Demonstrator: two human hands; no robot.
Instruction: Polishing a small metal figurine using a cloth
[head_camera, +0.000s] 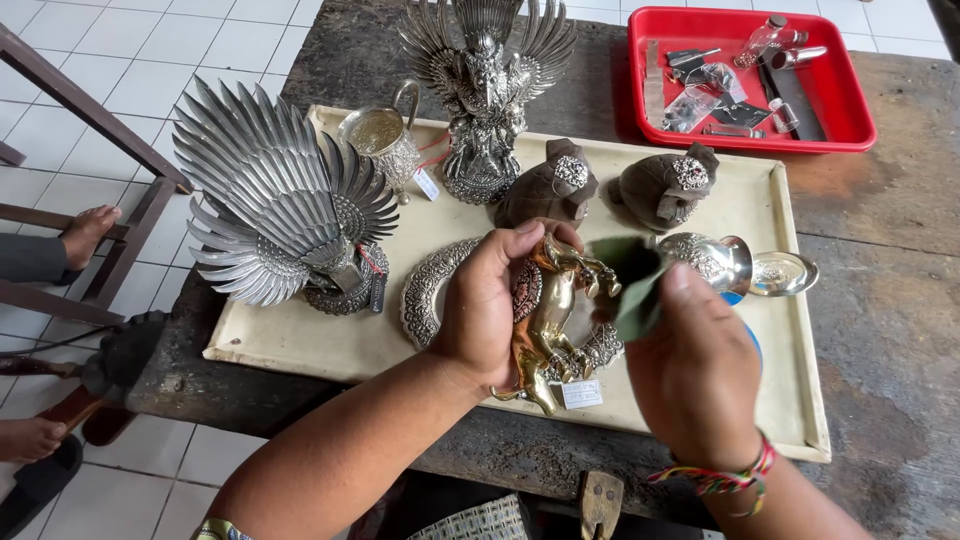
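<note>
My left hand (490, 305) is wrapped around a small golden horse figurine (553, 320), fingers closed over its back and thumb up by its head, so that it is lifted just above the cream tray (790, 400), over an embossed silver ring-shaped piece (428, 285) lying flat beneath it. A small white price tag (581, 394) hangs below the figurine's legs. My right hand (695, 375) is closed on a folded dark green cloth (632, 285), pinched between thumb and fingers, and the cloth touches the figurine's front end. A braided multicoloured bracelet (722, 478) sits on my right wrist. On the tray to my left stands a silver fan-shaped feathered ornament (265, 195); behind it are a small silver jug (385, 140) with a handle and a tall winged silver statue (485, 90). Two dark brown carved turtle-like figures (555, 190) with silver caps sit side by side near the tray's middle, and a polished silver goblet (740, 268) lies tipped on its side just past my right hand. The tray rests on a worn dark wooden tabletop (890, 330). At the far right corner a red plastic tray (845, 100) holds small tools and little bags. Another person's bare foot (85, 232) shows on the tiled floor at the left.
</note>
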